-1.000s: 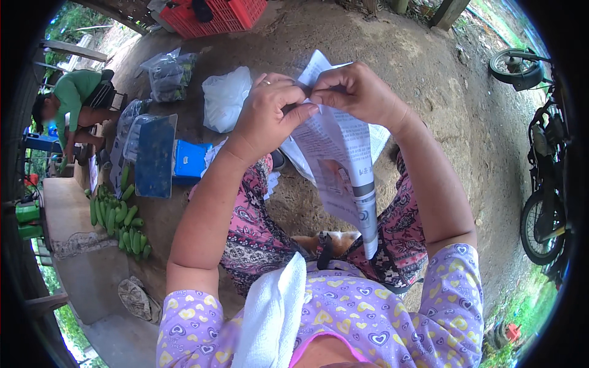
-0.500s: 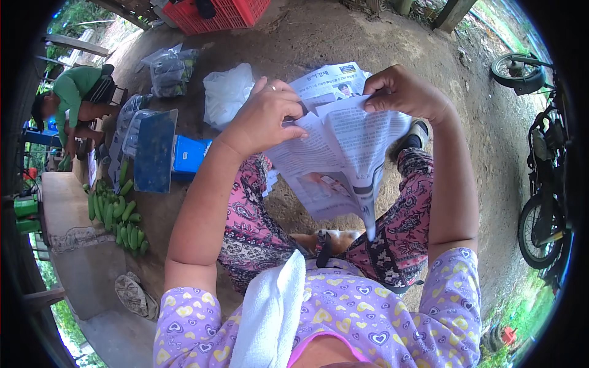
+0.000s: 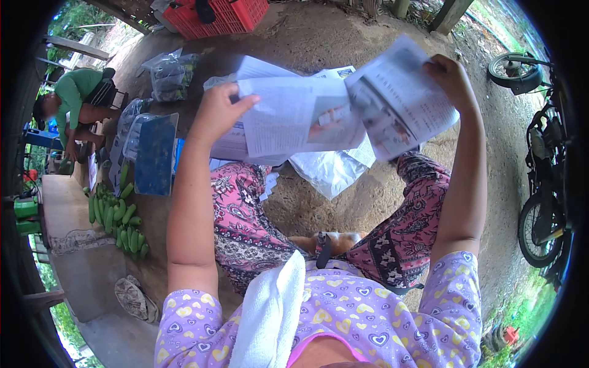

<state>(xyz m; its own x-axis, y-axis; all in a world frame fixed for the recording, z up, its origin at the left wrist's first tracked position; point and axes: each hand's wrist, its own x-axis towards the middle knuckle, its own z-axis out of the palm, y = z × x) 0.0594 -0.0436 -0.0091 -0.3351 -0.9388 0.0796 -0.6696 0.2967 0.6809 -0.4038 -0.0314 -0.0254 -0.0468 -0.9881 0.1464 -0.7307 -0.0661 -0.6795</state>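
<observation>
Dirt floor (image 3: 503, 153) beneath wide-apart bare arms (image 3: 191, 233)

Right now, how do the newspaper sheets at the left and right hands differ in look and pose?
The left sheet has a nearly level lower edge; the right sheet slants. The left sheet carries its picture toward its right end, the right sheet toward its lower left. Both are printed newspaper, held in the left hand and right hand respectively.
</observation>
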